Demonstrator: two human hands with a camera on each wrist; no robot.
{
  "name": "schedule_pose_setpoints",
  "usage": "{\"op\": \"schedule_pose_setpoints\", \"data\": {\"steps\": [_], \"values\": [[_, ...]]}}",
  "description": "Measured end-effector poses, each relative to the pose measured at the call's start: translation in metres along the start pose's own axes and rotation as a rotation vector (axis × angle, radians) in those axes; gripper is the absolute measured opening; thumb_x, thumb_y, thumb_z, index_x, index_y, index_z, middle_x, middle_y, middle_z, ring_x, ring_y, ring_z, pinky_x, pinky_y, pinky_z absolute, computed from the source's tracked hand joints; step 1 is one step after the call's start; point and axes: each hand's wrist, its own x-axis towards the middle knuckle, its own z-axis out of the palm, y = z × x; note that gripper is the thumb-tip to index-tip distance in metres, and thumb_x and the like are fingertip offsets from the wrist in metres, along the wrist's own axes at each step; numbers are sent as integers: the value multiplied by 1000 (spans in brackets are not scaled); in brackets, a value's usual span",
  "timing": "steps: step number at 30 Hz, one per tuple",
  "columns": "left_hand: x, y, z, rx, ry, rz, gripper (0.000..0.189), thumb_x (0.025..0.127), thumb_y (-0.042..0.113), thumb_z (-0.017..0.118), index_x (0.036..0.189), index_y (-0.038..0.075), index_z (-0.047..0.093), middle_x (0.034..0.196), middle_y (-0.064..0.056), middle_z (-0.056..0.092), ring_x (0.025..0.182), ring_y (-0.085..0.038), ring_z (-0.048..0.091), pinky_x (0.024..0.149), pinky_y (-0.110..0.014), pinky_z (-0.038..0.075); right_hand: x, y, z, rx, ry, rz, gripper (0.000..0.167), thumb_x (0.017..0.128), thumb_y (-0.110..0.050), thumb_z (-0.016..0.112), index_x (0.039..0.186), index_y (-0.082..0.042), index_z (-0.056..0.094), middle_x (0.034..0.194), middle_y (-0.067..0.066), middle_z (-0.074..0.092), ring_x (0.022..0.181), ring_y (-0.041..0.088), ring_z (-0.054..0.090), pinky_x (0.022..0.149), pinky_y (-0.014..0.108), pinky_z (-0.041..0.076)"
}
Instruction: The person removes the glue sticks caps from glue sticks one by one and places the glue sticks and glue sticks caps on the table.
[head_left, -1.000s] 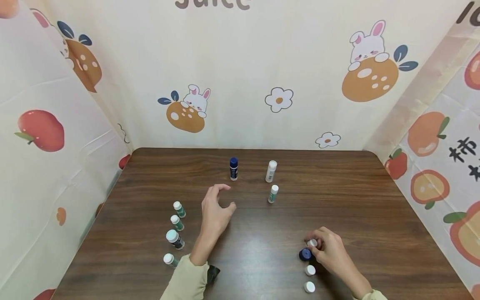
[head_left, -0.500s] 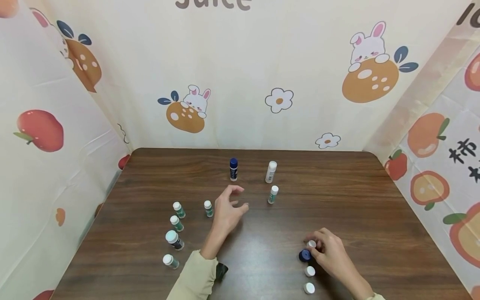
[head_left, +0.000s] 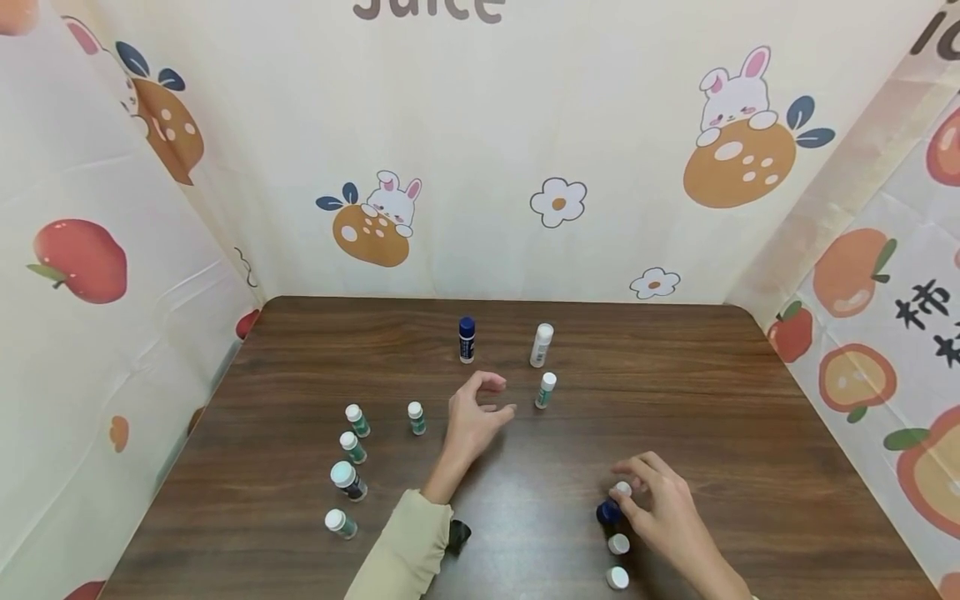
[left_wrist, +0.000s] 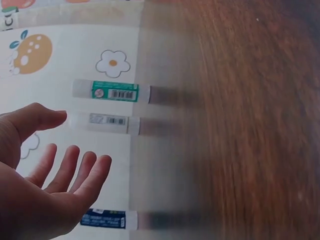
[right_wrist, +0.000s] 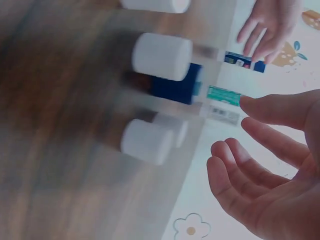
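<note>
My left hand (head_left: 476, 421) is over the table, thumb and fingers apart and holding nothing. Just to its right stands a green-labelled glue stick (head_left: 546, 390), with a white glue stick (head_left: 541, 345) behind it. A blue-capped glue stick (head_left: 467, 340) stands farther back. Left of this hand is another green glue stick (head_left: 416, 418). My right hand (head_left: 663, 504) hovers beside a small white cap (head_left: 622, 489) and a dark blue cap (head_left: 608, 512). In the right wrist view its fingers (right_wrist: 225, 187) are spread, apart from the caps.
Along the left stand several white-capped glue sticks, among them a thicker dark-labelled one (head_left: 349, 482). Two more white caps, one (head_left: 618, 544) nearer the blue cap and another (head_left: 617, 577) at the front, continue the right row. A printed cloth (head_left: 480, 125) hangs behind the wooden table (head_left: 675, 358).
My left hand has moved right, uncovering the green glue stick now standing to its left. My right hand stays by the caps, its thumb and fingers slightly farther from the white cap.
</note>
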Motion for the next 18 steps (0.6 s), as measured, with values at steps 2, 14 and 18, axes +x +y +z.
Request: {"op": "schedule_pose_setpoints", "data": {"steps": [2, 14, 18], "values": [[2, -1, 4, -2, -8, -14, 32, 69, 0, 76, 98, 2, 63, 99, -13, 65, 97, -31, 62, 80, -45, 54, 2, -3, -2, 11, 11, -27, 36, 61, 6, 83, 87, -12, 68, 87, -5, 57, 69, 10, 53, 56, 26, 52], [10, -5, 28, -9, -43, -53, 33, 68, -2, 75, 98, -2, 63, 99, -18, 66, 95, -34, 63, 78, -47, 54, 15, -16, -10, 43, 62, -151, 37, 61, 4, 81, 89, -14, 66, 88, -10, 56, 69, 5, 52, 55, 19, 48], [12, -4, 36, -7, -47, -36, 34, 66, -2, 75, 98, -3, 63, 99, -19, 66, 92, -34, 64, 74, -41, 56, 18, -21, -13, 50, 74, -174, 38, 61, 4, 81, 90, -15, 67, 89, -5, 58, 70, 3, 51, 56, 18, 48]]}}
